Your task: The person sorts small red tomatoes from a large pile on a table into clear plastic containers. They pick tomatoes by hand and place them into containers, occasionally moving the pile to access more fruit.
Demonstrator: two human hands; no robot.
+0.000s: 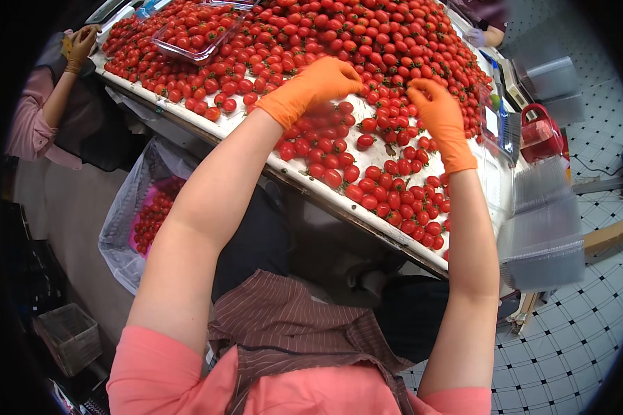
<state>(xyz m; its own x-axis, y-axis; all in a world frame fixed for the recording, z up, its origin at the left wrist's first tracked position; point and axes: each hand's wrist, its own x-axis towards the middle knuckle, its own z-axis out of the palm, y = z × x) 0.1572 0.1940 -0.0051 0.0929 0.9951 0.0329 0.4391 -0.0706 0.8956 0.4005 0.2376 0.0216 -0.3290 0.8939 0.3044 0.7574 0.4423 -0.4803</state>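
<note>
Small red cherry tomatoes (389, 197), some with green stems, lie heaped over a white-topped table (228, 122). My left hand (326, 83), in an orange glove, is over the middle of the heap with its fingertips curled together beside tomatoes. To its right my right hand (438, 111), gloved alike, has its thumb and fingers bent close together above the tomatoes. Whether either hand pinches a tomato cannot be made out. The two hands are apart. An open clear plastic punnet (202, 54) filled with tomatoes rests on the heap at the upper left.
Stacked clear plastic containers (542, 233) stand along the right side, near a red handled container (540, 132). A bag-lined bin (130, 223) holding tomatoes is below the table's left edge. Another person's hand (83, 44) is at the left corner; a second person's gloved hand (476, 37) is at the top right.
</note>
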